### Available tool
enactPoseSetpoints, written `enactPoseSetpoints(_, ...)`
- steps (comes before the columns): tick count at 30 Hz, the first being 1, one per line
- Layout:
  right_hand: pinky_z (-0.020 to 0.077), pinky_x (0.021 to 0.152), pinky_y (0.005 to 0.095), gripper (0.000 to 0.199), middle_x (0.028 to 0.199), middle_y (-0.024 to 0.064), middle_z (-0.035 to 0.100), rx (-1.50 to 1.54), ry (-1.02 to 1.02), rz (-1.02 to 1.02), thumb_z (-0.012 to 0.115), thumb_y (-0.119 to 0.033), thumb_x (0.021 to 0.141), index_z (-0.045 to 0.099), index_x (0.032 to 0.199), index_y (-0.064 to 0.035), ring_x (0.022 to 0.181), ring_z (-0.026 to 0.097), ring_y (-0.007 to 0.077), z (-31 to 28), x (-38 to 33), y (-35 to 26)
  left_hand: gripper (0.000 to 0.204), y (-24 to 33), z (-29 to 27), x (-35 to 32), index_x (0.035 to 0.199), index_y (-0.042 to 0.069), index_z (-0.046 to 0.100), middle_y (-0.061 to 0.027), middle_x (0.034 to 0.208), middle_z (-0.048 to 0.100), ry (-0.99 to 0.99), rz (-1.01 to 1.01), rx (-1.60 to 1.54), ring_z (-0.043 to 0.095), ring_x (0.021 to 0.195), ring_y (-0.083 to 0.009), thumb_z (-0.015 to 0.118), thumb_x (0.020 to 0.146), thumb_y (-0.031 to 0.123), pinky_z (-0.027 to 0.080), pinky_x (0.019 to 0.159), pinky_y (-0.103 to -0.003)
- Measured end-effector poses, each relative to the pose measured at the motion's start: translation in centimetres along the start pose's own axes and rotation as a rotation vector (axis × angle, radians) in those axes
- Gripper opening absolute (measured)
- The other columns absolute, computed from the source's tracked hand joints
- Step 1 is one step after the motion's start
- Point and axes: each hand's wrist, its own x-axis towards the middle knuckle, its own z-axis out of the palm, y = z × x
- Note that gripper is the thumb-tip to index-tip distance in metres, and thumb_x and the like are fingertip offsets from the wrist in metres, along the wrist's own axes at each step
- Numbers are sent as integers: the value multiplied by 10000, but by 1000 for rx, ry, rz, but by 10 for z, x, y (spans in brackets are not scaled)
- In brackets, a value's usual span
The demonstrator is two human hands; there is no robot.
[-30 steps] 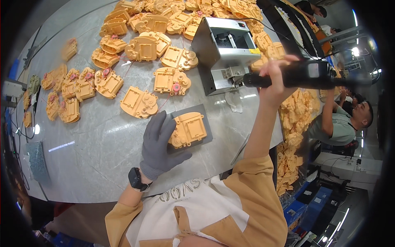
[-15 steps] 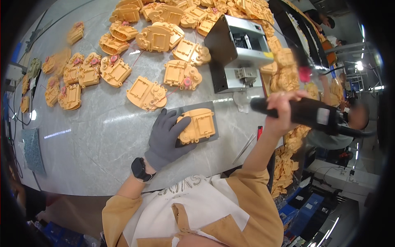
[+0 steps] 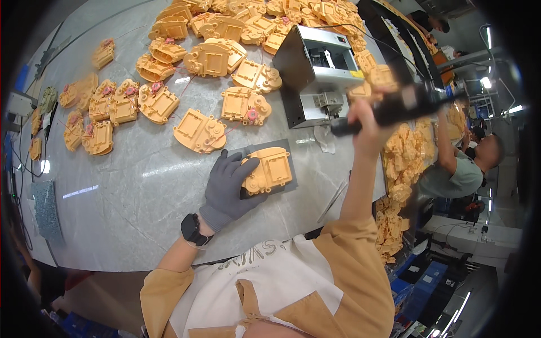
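Observation:
An orange plastic housing [image 3: 273,172] lies on a dark square pad [image 3: 290,186] in front of me. My left hand [image 3: 228,186], in a grey glove, holds its left side, with the thumb across the top. Raised over the table to the right, my bare right hand [image 3: 367,121] grips a black tool with a tapered end and a cable, which looks like an electric screwdriver [image 3: 403,107]; motion blurs it. Just beyond the pad are two more housings, one plain [image 3: 198,132] and one with a red round part [image 3: 245,104].
A black and silver machine [image 3: 315,73] stands beyond my right hand. Many housings [image 3: 225,25] crowd the table's far side, and more orange parts [image 3: 408,158] lie along the right. Tweezers [image 3: 332,201] rest near my right forearm. A co-worker [image 3: 459,169] is at the right.
My right hand has moved left and away from me with the screwdriver, whose cable end has swung upward in the picture. My left hand and its housing have stayed put.

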Motion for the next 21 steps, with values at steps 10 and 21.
enactPoseSetpoints(10, 417, 494, 302, 462, 570, 39, 435, 239, -318, 17, 514, 21, 738, 317, 1155, -12, 444, 453, 145, 17, -88, -54, 730, 2, 3, 2, 1188, 108, 478, -109, 1061, 566, -20, -23, -36, 495, 1065, -325, 802, 543, 217, 276, 1031, -501)
enactPoseSetpoints(21, 429, 480, 302, 418, 570, 43, 463, 260, -312, 96, 577, 49, 730, 320, 1042, -54, 455, 462, 152, 25, -93, -41, 721, 0, 1, 0, 1194, 149, 498, -111, 1086, 533, 7, -42, -14, 453, 1104, -324, 787, 553, 305, 257, 1044, -514)
